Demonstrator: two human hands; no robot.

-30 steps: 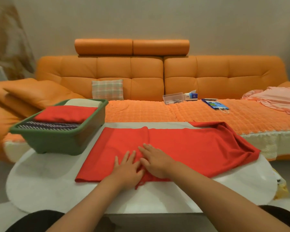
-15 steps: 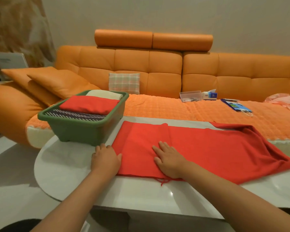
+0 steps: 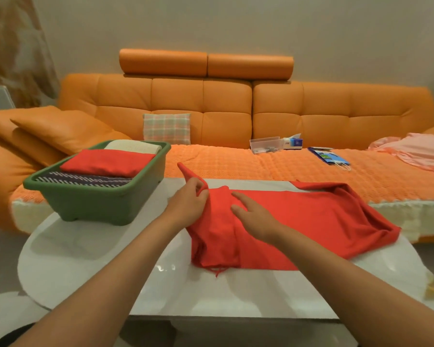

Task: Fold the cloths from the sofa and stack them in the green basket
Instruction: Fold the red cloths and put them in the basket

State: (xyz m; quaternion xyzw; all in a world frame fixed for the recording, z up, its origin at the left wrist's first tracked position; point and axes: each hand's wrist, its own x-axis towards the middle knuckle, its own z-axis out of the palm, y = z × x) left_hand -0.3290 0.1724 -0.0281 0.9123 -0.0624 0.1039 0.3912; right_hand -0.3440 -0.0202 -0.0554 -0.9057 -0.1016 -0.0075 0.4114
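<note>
The person's left grip (image 3: 188,204) has picked up the left end of the long red knit cloth (image 3: 311,221), which lay flat a moment ago.
It pinches the far-left corner, raised above the glossy white worktop (image 3: 85,266). The right grip (image 3: 256,219) rests on the cloth's middle with fingers straight, holding nothing. The cloth lies on the worktop just right of the green plastic basket (image 3: 98,206), which already holds folded cloths. To fold well, carry the corner rightward, use the flat hand as the crease line, match the edges at the rumpled right end, then smooth.
</note>
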